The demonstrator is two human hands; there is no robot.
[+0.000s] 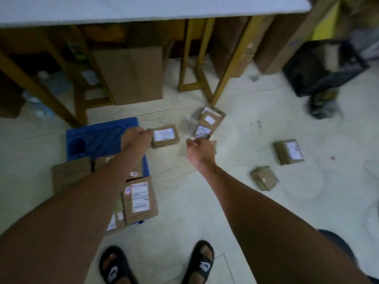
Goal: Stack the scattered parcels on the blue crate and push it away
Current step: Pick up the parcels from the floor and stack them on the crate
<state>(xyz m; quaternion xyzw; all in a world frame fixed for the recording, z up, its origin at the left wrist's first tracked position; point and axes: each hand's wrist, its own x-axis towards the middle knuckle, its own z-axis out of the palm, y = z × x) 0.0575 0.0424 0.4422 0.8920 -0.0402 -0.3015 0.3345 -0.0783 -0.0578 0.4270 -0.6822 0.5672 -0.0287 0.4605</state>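
Observation:
The blue crate [98,138] lies on the pale floor left of centre, with several brown labelled parcels [141,199] on its near half. My left hand [137,138] reaches over the crate, fingers closed on the left edge of a small brown parcel [165,136] with a white label. My right hand [200,149] hovers with fingers half curled and apart over a parcel [214,144] that it mostly hides. More parcels lie scattered: two overlapping ones [211,118] beyond my hands, and two on the right [288,151], [264,177].
A white tabletop [143,7] on yellow wooden legs [231,64] spans the back, with a tall cardboard box [131,74] beneath it. A black crate [320,66] stands at the far right. My feet in black sandals [114,265] are at the bottom.

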